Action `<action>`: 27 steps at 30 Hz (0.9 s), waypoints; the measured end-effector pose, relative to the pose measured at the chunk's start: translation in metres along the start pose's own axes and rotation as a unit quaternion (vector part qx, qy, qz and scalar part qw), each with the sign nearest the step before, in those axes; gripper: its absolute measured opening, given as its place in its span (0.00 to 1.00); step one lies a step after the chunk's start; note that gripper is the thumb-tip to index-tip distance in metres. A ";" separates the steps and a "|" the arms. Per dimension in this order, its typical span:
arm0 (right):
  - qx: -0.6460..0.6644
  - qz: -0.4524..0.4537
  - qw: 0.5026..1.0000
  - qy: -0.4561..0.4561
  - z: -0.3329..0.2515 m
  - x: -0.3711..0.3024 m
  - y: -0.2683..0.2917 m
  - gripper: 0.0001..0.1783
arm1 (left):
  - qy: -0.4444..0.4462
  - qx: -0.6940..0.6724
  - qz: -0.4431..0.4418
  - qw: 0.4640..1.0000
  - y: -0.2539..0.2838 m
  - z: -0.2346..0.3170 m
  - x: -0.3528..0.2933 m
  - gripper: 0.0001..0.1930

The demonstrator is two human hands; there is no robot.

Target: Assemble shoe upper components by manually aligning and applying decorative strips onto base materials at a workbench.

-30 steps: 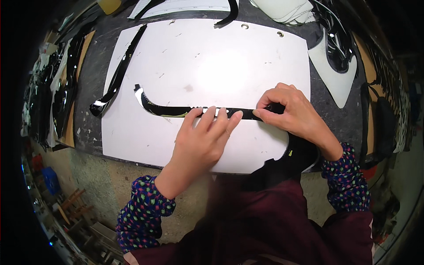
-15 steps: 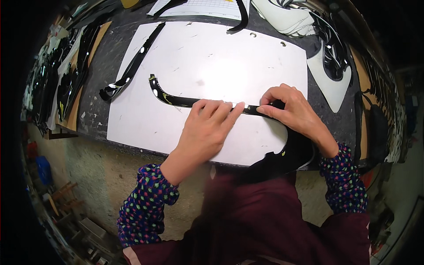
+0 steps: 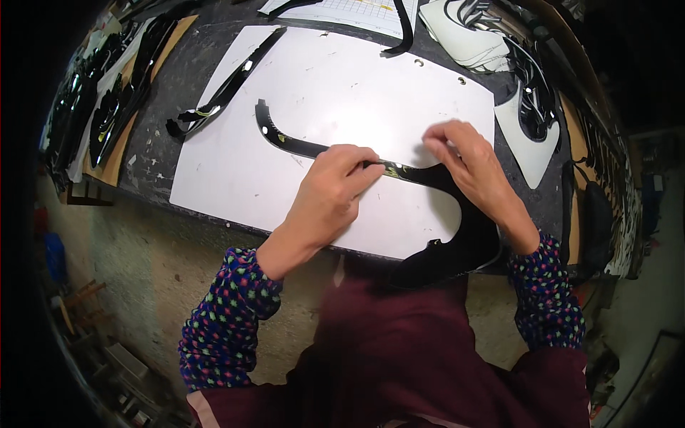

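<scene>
Dark grey table [image 3: 171,93] fills the upper half of the frame, scuffed and paint-flecked. On it, centre frame, lies a large white sheet [image 3: 335,93] with small holes near its upper right edge.

Long glossy black curved strip [image 3: 300,146] lies across the sheet, running from a hooked end at upper centre-left down to the right, where it widens into a broad black curved panel [image 3: 471,242] that overhangs the near table edge at lower right.

Left hand [image 3: 332,196], centre frame: fingers bent, tips pressed down on the strip's middle; palm facing down, not wrapped around it.

Right hand [image 3: 471,167], right of centre: fingers curled, fingertips pinched at the strip's upper edge just where it begins to widen. The exact grip is hidden by the knuckles.

Hands are near each other, not touching.

Second black strip [image 3: 225,93] lies at upper left, partly on the sheet. A pile of further black trim pieces [image 3: 107,100] sits at far left on a brown board. White curved pieces [image 3: 528,139] sit at upper right.
</scene>
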State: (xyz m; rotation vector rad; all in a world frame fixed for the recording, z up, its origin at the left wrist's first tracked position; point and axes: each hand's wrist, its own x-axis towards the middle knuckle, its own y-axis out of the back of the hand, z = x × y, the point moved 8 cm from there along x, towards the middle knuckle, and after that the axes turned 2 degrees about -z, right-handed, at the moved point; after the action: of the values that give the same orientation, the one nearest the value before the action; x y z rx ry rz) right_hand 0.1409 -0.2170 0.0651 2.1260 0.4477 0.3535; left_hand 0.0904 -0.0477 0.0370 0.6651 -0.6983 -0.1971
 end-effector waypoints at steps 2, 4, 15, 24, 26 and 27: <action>-0.037 0.056 0.995 0.070 -0.016 0.019 -0.003 0.09 | 0.043 -0.054 0.057 0.996 0.011 -0.006 0.000 0.14; -0.110 0.145 0.970 0.159 -0.035 0.036 -0.011 0.16 | 0.048 -0.039 0.077 0.995 0.018 -0.010 -0.004 0.13; -0.100 -0.104 0.987 0.072 -0.021 0.079 -0.079 0.21 | 0.126 -0.031 0.141 0.982 0.037 -0.025 -0.017 0.11; -0.083 0.077 0.983 0.147 -0.018 0.070 -0.064 0.18 | 0.103 -0.029 0.141 0.984 0.032 -0.024 -0.004 0.10; 0.041 0.145 0.982 0.112 0.002 0.042 -0.032 0.18 | 0.090 -0.017 0.144 0.985 0.034 -0.023 -0.006 0.10; -0.032 0.157 0.984 0.078 -0.004 0.020 -0.015 0.19 | 0.091 -0.003 0.149 0.985 0.038 -0.021 -0.014 0.10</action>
State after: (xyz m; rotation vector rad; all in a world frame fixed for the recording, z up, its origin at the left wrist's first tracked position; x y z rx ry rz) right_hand 0.1545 -0.1973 0.0561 2.1156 0.1831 0.7089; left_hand 0.0917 -0.0023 0.0421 0.5564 -0.6110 0.1359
